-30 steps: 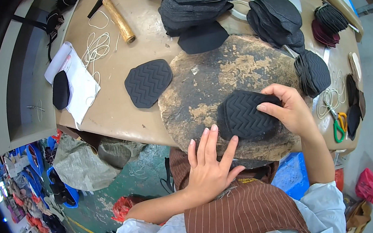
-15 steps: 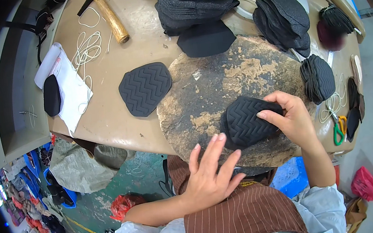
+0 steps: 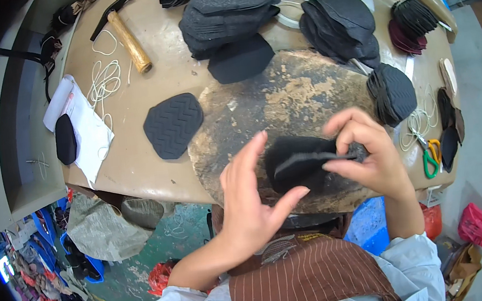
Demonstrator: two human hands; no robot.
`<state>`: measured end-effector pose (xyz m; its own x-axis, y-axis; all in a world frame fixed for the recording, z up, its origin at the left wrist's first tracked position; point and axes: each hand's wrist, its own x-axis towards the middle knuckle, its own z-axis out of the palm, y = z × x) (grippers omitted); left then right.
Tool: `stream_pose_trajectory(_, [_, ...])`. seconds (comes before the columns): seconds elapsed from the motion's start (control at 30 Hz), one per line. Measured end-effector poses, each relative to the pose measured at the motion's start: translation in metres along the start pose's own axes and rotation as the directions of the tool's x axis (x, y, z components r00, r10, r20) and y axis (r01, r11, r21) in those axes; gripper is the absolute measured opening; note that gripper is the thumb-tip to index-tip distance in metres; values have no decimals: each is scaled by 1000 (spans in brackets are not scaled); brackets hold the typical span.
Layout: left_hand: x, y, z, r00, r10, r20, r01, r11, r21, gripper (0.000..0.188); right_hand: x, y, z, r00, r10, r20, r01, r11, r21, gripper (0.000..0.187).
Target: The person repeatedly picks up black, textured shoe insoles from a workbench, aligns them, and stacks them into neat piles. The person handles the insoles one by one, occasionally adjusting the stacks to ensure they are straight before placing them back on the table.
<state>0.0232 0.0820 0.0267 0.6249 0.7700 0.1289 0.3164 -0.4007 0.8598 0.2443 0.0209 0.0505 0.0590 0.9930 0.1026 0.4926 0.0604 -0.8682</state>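
Observation:
My right hand point(image 3: 371, 157) pinches a black zigzag-quilted fabric piece point(image 3: 310, 157) between thumb and fingers. The piece is turned nearly edge-on and blurred by motion. Beneath it another dark piece point(image 3: 290, 176) lies on the round, worn block point(image 3: 242, 106); its surface is too blurred to make out. On the other side of these pieces my left hand point(image 3: 247, 200) is open, thumb spread from the fingers, holding nothing. One more zigzag-quilted black piece point(image 3: 173, 125) lies flat on the table, just left of the block.
Stacks of black pieces point(image 3: 226, 14), point(image 3: 338, 25) stand behind the block, a quilted stack point(image 3: 392, 93) at its right. A wooden-handled hammer point(image 3: 128, 42), white cord point(image 3: 103, 82) and paper point(image 3: 88, 137) lie left. Green-and-orange scissors point(image 3: 431, 157) lie at the right edge.
The quilted piece in my right hand has gone from lying flat to standing nearly edge-on. My left hand has risen to the pieces' left side, thumb spread. The whole view has shifted slightly.

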Motion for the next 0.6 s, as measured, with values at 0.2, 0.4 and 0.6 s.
stream_pose_trajectory(0.2, [23,8,-20,953,-238,-188,89,812,-577,70,-8,-7,-26,902,292,-318,-204,938,281,18])
stream_pose_trajectory(0.4, [24,-64,-80,893,-16,-451,171,936,307,57,-20,60,-136,909,269,-318,-387,827,-408,42])
stream_pose_trajectory(0.6, [-36,-16,-19,1000,30,-3,-26,914,405,62,-13,44,-113,938,-92,-335,-214,604,-767,34])
